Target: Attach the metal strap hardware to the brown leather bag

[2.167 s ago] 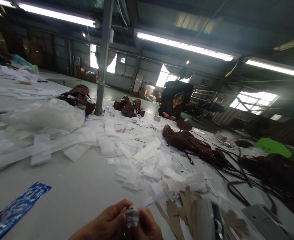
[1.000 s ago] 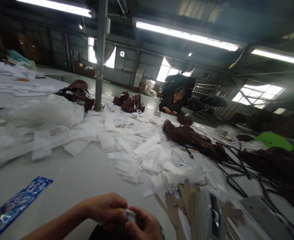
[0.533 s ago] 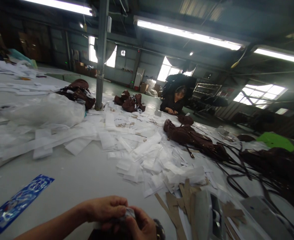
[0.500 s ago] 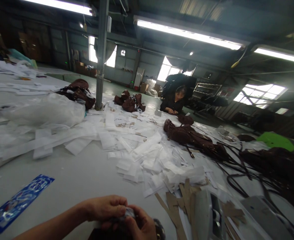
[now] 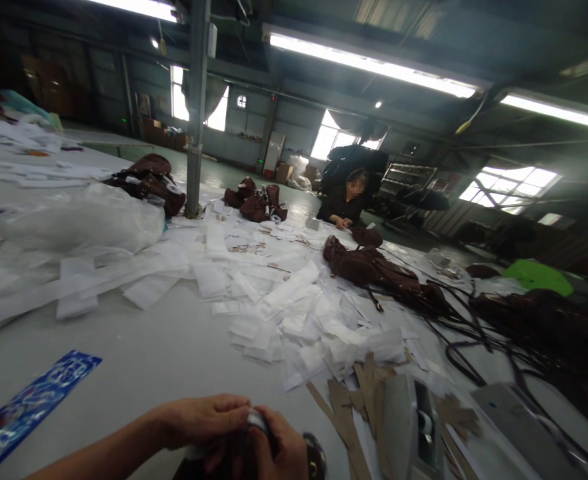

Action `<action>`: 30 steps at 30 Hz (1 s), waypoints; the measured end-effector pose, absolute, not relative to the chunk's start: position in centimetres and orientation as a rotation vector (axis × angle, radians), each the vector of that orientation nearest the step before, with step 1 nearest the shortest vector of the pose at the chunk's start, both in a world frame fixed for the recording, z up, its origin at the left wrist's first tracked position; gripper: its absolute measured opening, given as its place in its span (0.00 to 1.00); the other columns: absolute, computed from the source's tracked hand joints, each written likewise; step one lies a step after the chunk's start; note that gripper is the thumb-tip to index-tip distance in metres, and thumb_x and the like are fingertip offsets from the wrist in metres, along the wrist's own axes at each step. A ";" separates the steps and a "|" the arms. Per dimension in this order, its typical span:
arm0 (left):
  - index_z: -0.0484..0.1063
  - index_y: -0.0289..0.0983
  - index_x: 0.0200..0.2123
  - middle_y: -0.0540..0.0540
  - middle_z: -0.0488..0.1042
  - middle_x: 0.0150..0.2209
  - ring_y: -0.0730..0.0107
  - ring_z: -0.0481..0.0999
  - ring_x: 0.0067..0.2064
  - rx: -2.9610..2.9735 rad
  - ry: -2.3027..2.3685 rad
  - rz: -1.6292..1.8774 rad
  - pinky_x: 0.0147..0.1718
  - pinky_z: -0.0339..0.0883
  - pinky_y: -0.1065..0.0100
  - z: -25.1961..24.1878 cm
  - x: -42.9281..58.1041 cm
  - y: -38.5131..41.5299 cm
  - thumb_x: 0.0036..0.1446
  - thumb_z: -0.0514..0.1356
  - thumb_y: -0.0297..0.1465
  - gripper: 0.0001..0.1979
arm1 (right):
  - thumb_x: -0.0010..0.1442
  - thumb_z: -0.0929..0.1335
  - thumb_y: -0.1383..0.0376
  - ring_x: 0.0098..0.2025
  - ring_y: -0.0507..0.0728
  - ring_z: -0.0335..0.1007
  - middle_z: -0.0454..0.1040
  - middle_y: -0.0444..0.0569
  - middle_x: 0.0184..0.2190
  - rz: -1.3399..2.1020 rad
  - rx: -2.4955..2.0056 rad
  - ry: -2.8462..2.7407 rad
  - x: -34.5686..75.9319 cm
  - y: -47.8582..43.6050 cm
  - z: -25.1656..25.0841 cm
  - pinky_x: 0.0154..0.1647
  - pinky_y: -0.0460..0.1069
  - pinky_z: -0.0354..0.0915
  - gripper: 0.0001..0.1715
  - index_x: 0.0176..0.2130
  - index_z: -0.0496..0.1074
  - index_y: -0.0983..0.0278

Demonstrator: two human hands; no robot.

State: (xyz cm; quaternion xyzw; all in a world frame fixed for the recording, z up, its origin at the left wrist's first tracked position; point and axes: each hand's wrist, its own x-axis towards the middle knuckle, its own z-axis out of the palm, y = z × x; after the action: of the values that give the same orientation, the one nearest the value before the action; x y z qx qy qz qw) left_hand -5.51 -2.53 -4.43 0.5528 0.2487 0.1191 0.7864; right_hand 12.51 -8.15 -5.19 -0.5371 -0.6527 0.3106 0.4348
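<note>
At the bottom centre, my left hand (image 5: 209, 419) and my right hand (image 5: 285, 441) meet with fingers closed. Between them they grip a dark item (image 5: 201, 467), low in the picture and mostly hidden. A pale, shiny grey-white strip (image 5: 257, 420) shows between my thumbs, curved over the dark item; its kind I cannot make out. Beside my right hand lies a dark, glossy rounded thing (image 5: 316, 456) with a gold-coloured spot. Left of my forearm, a long blue printed packet (image 5: 37, 407) rests on the grey table (image 5: 159, 350).
White paper strips (image 5: 294, 300) cover the table's middle. Brown card strips (image 5: 341, 413) and a grey tape dispenser (image 5: 407, 420) lie to the right. Dark brown bags (image 5: 374, 267) with long straps sit farther back. A post (image 5: 197, 113) rises at the far edge; a person (image 5: 347, 200) sits opposite.
The view has shifted slightly. My fingers have moved around the pale strip, which now shows as a narrower, upright curved band between the thumbs. Both hands keep their grip.
</note>
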 end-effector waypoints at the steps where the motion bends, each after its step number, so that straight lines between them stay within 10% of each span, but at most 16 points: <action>1: 0.66 0.38 0.45 0.51 0.72 0.24 0.81 0.58 0.15 1.201 0.567 0.269 0.13 0.48 0.79 -4.5 -5.5 -2.7 0.59 0.50 0.54 0.26 | 0.57 0.69 0.60 0.37 0.60 0.77 0.81 0.48 0.35 0.771 -1.347 -1.597 12.4 -8.2 -5.4 0.40 0.48 0.71 0.12 0.41 0.78 0.56; 10: 0.72 0.36 0.38 0.54 0.64 0.20 0.80 0.58 0.16 1.262 0.640 0.223 0.13 0.50 0.78 -3.2 -5.8 -3.1 0.57 0.57 0.50 0.22 | 0.56 0.68 0.57 0.42 0.62 0.76 0.80 0.52 0.40 1.021 -1.304 -1.728 13.4 -8.4 -4.9 0.45 0.52 0.70 0.18 0.46 0.77 0.59; 30: 0.61 0.39 0.55 0.41 0.79 0.36 0.73 0.75 0.20 0.938 0.579 0.292 0.14 0.57 0.77 -5.6 -5.1 -3.4 0.60 0.55 0.47 0.25 | 0.58 0.65 0.62 0.38 0.58 0.75 0.78 0.48 0.36 0.883 -1.301 -1.454 11.3 -9.0 -3.4 0.40 0.47 0.68 0.12 0.41 0.75 0.61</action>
State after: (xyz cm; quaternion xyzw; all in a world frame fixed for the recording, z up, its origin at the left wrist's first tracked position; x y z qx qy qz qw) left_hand -5.08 -3.38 -5.62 0.4438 0.2741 0.1384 0.8419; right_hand 11.29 -9.04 -3.42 -0.5331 -0.5958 0.3617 0.4795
